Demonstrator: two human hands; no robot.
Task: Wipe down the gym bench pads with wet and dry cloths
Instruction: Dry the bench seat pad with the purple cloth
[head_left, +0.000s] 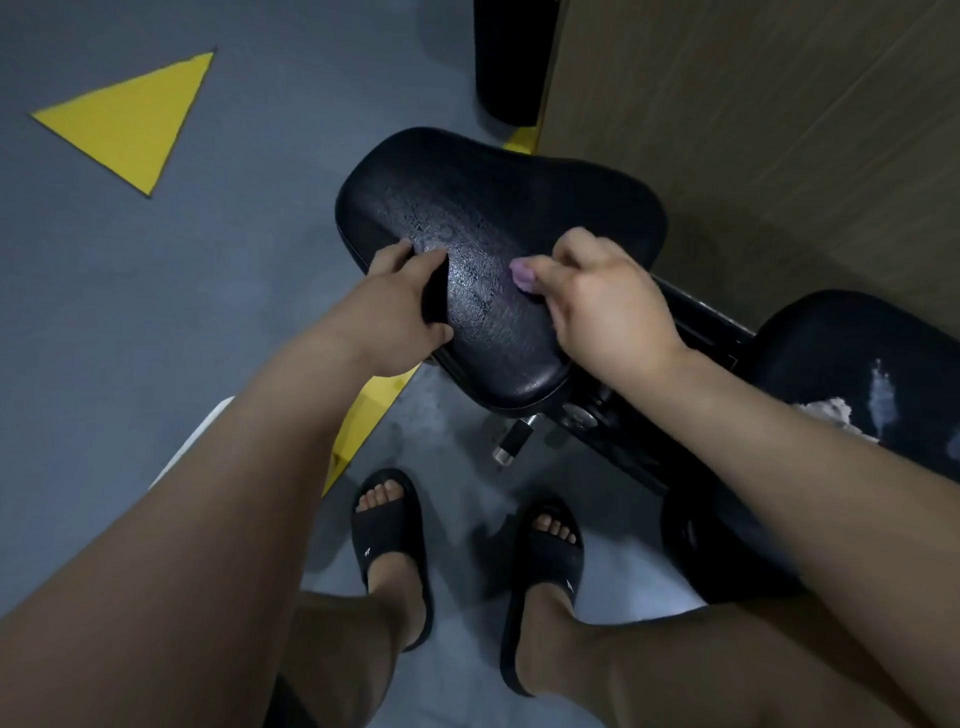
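A black seat pad (498, 218) of the gym bench lies below me, its surface wet and glistening in the middle. My left hand (402, 306) grips the pad's left edge, fingers curled round the rim. My right hand (602, 301) is closed on a small purple cloth (523, 273) and holds it against the pad's right side; only a corner of the cloth shows. A second black pad (852, 364) lies to the right with a white cloth (831, 413) on it, partly hidden by my right forearm.
The bench's black metal frame (696, 322) and an adjustment knob (511, 444) sit between the pads. A wooden wall panel (779, 130) stands close behind. A black cylinder (511, 57) stands at the back. My feet in black slides (389, 540) are on grey floor with yellow markings (130, 117).
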